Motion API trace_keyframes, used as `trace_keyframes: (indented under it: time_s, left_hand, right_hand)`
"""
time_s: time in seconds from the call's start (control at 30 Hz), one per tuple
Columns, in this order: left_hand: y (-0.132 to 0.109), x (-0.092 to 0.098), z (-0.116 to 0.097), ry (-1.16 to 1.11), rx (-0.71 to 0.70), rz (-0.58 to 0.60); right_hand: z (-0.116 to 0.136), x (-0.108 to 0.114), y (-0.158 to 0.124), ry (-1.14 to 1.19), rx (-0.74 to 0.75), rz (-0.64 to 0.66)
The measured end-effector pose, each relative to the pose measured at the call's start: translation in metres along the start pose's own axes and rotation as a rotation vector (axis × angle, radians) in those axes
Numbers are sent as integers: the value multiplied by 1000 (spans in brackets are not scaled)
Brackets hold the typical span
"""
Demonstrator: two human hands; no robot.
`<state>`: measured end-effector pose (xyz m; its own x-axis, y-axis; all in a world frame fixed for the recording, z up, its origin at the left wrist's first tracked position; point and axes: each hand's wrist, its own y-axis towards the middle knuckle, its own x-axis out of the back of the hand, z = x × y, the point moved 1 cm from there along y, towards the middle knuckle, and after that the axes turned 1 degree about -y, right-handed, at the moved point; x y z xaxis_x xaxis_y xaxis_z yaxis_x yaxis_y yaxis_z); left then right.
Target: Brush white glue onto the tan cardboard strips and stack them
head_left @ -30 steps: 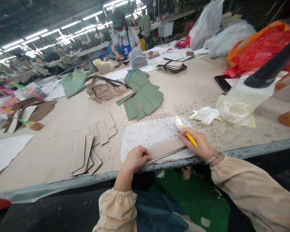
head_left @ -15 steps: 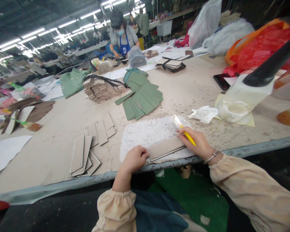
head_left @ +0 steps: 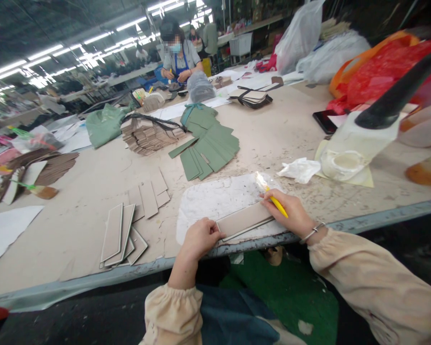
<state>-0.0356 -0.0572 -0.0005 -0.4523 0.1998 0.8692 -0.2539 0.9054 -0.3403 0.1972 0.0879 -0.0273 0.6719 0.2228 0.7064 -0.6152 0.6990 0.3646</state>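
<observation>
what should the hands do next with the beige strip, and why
Probably press along the beige strip to flatten its edges. The left hand and right hand each hold an end of it on the white pad, and the yellow brush points away, its tip off the strip.

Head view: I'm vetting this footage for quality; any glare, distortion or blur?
Head view: the ceiling strip lights blow out white; the wide lens bows the table edge; the left hand, right hand, beige strip and yellow tool are sharp.
</observation>
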Motion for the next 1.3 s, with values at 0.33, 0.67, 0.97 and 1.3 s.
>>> trace_keyframes:
  time_s: [0.33,0.67,0.97,1.3]
  left_hand:
    - [0,2,-5,6,38,16]
    - [0,2,-6,18,32,10]
    - [0,1,-5,7,28,2]
    - [0,4,-10,9,46,14]
  right_hand:
    - [1,1,1,-5,17,-1]
    - [0,0,1,-107,-6,-17]
    - [0,0,1,-143,-16,12]
    - [-5,-3,-1,-168,7,42]
